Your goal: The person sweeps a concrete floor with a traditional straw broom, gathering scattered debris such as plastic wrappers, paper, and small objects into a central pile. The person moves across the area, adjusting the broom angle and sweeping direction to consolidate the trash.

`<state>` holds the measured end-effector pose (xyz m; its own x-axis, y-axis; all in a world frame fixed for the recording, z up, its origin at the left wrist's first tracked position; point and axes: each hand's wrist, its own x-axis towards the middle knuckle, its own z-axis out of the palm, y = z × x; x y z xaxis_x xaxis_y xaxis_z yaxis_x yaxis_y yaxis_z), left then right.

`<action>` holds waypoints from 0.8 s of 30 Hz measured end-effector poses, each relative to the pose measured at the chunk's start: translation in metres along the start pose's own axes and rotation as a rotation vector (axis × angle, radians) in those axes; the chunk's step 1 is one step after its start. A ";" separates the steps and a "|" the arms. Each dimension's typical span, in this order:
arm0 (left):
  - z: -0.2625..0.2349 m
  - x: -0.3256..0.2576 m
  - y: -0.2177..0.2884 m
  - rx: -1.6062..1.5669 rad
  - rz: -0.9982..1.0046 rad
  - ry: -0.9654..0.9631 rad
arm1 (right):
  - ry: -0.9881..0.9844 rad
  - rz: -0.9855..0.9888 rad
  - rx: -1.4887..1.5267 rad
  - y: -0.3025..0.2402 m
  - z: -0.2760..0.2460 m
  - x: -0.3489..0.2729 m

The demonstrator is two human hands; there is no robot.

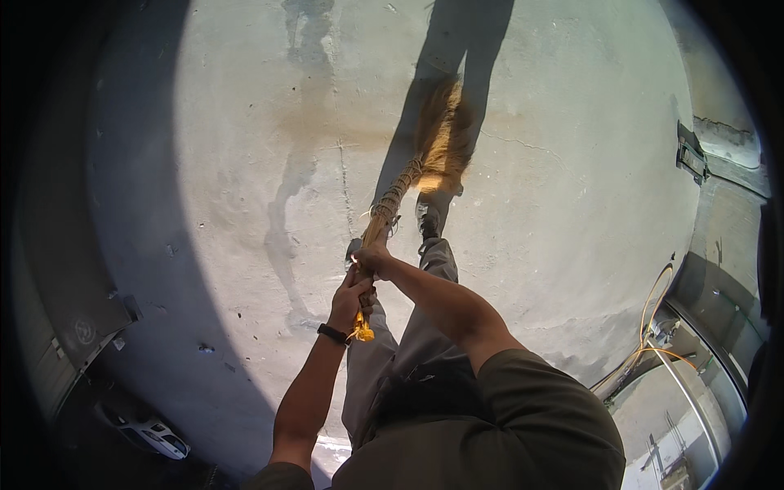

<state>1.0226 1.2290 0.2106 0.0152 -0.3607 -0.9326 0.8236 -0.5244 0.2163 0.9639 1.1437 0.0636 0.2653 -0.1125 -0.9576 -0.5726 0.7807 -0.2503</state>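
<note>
I hold a straw broom (pixel 395 196) in both hands, slanting away from my body to the upper right. Its handle is bound with cord, and the golden-brown bristles (pixel 442 147) fan out near the ground, partly in my shadow. My right hand (pixel 373 258) wraps round the handle at the farther place. Closer to me, my left hand (pixel 353 298), with a dark band on its wrist, closes round the handle's lower end. A yellow wrapping or strip (pixel 362 328) hangs out below that hand.
Pale concrete ground (pixel 531 220) has damp streaks, a crack and small bits of debris. Orange cable (pixel 653 306) loops beside a metal frame at right. A hinge-like metal fitting (pixel 691 152) stands farther up. A white car (pixel 155 434) is at lower left.
</note>
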 end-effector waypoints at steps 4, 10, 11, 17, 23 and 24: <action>-0.036 -0.081 0.034 -0.042 0.142 0.313 | -0.341 -0.195 -0.527 -0.032 0.138 -0.024; 0.079 -0.104 0.049 -0.111 0.297 0.344 | -0.374 -0.470 -0.480 -0.109 0.065 -0.102; 0.099 -0.109 0.044 -0.081 0.261 0.269 | -0.351 -0.469 -0.455 -0.112 0.033 -0.116; 0.227 -0.019 0.019 0.022 0.114 -0.222 | 0.258 -0.511 -0.280 -0.141 -0.194 -0.142; 0.351 0.152 0.032 0.088 -0.050 -0.445 | 0.509 -0.139 0.044 -0.184 -0.385 -0.063; 0.350 0.169 0.040 0.107 -0.038 -0.423 | 0.419 -0.172 0.114 -0.187 -0.388 -0.043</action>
<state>0.8600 0.8770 0.1631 -0.2655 -0.6121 -0.7449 0.7556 -0.6120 0.2336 0.7587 0.7642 0.0961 -0.0009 -0.4662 -0.8847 -0.4525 0.7891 -0.4154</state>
